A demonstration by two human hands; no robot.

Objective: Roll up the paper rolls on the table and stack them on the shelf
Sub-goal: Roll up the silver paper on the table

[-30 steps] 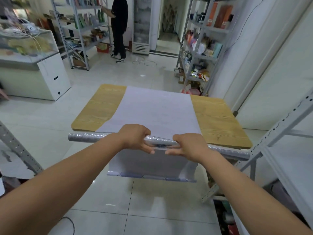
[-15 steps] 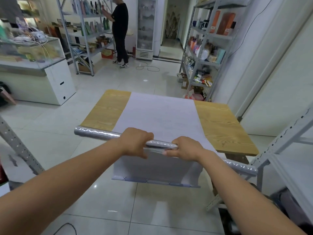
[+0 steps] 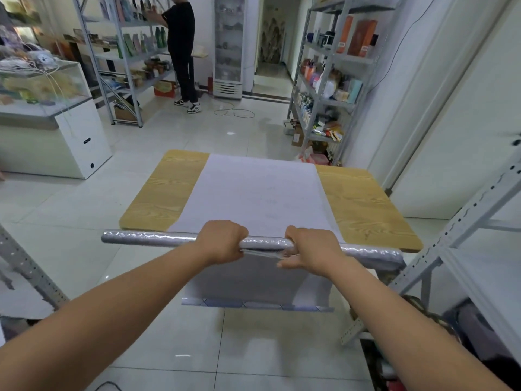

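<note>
Lowered slightly since earlier: silver roll (image 3: 146,237), grasped by left hand (image 3: 222,239) and right hand (image 3: 307,251). Keep square to white sheet (image 3: 262,193) on bench (image 3: 169,193); wind evenly, taut.

Both bare forearms reach forward from the lower corners and converge toward the middle of the near edge of the surface (image 3: 366,210), wrists roughly straight. The left hand (image 3: 222,242) is closed knuckles-up on the paper roll (image 3: 152,238), fingers wrapped over its top. The right hand (image 3: 311,249), just beside it but not touching, curls its fingers over the same roll, thumb stretched leftward beneath.
</note>
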